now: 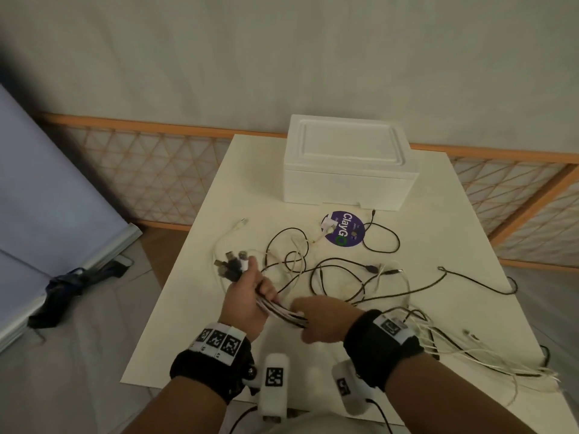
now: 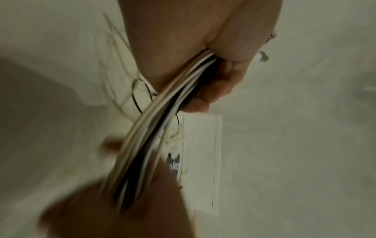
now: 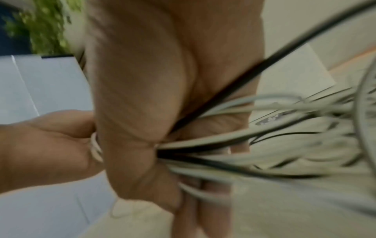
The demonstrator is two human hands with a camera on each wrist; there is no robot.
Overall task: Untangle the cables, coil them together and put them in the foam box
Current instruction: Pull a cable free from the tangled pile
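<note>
Both the left hand and the right hand curled round the cables. These looked light, limp and tangle-prone, best gripped near the plugs.

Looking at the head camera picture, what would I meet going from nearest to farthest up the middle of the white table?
Right hand gripping the bundle of black and white cables → loose tangled cable loops → round purple sticker → closed white foam box.

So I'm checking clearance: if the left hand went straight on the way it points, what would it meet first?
Probably nothing soon: the left hand points up-left over the table, missing the foam box. Depth is unclear.
</note>
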